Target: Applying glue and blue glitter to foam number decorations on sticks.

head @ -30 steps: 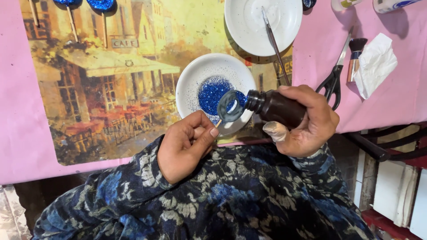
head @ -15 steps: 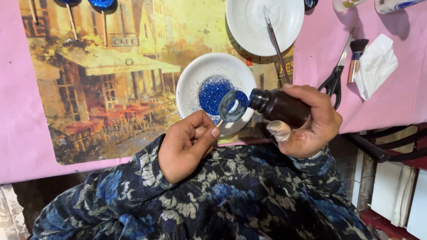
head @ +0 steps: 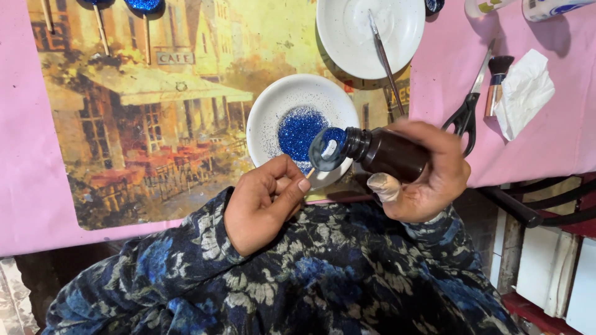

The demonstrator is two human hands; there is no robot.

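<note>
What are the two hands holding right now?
Left hand: closed, pinching a thin stick that carries a glittery blue disc.
Right hand: closed around a dark brown bottle, tipped sideways.

Your table (head: 37, 155): pink cover, street-scene mat (head: 155, 111) at middle; scissors (head: 465, 105), brush (head: 495, 84), tissue (head: 524, 93) near right edge.

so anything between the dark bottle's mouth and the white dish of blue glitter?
Only the round glittered piece on a thin stick, held by the left hand at the mouth of the dark brown bottle in the right hand, above the white dish.
</note>
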